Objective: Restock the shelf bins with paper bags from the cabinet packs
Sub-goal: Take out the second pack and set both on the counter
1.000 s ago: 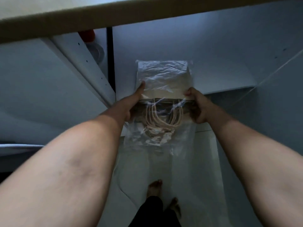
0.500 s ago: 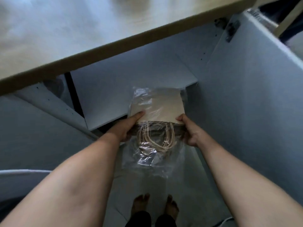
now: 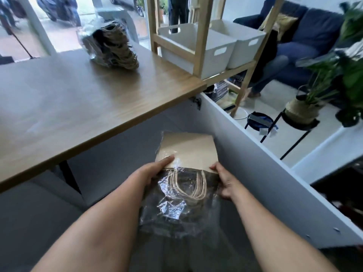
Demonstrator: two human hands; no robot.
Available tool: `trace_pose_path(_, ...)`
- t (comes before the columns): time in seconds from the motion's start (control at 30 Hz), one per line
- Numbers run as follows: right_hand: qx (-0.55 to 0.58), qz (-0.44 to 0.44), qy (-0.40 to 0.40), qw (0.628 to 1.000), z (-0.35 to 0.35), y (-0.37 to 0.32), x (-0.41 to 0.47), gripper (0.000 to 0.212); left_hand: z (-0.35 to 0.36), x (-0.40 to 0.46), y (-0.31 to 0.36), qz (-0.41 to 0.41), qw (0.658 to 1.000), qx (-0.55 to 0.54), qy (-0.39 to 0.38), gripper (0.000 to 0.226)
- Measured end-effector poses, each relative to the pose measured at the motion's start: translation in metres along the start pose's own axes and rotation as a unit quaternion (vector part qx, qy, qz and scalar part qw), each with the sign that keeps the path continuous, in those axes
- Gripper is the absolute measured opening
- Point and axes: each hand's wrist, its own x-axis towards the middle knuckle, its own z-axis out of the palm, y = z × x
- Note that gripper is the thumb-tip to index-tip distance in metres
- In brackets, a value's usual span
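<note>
The left hand (image 3: 152,174) and right hand (image 3: 225,182) pinch the pack of paper bags (image 3: 187,152) by its sides, below the worktop (image 3: 78,99) edge; 2 white bins (image 3: 196,46) sit on the shelf (image 3: 231,70). What they contain is hidden.

text: none legible | labels: none | brands: none | numbers: none

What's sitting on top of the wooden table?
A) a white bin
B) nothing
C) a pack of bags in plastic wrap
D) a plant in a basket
C: a plastic-wrapped pack of bags lies on the table, while the white bins sit on the shelf and the plant stands on a stand off to the right.
</note>
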Motion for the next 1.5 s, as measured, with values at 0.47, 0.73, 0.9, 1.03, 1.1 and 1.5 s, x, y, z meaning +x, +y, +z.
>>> trace_pose_path(0.47,-0.029,-0.096,0.022,0.995,0.01,-0.061,-0.119,0.019,-0.019,-0.106,0.053,0.059,0.995,0.079,-0.016,0.103)
trace_pose_path(0.73,-0.025,-0.135,0.065,0.988,0.006,-0.115,-0.166,0.02,-0.003,-0.175,0.105,0.134,0.976,0.17,-0.001,0.07)
trace_pose_path(0.9,0.005,-0.172,0.065,0.983,-0.003,-0.145,-0.188,0.019,0.004,-0.197,0.14,0.187,0.968,0.168,0.016,0.078)
trace_pose_path(1.03,0.014,-0.195,0.05,0.979,-0.004,-0.165,-0.198,0.022,0.008,-0.207,0.16,0.197,0.965,0.169,0.035,0.088)
trace_pose_path(1.1,0.019,-0.199,0.04,0.979,-0.003,-0.176,-0.196,0.018,0.009,-0.209,0.166,0.209,0.962,0.169,0.05,0.087)
trace_pose_path(1.5,-0.11,-0.2,-0.099,0.969,0.084,-0.215,-0.137,0.014,-0.058,-0.213,0.14,0.128,0.982,-0.017,0.137,0.09)
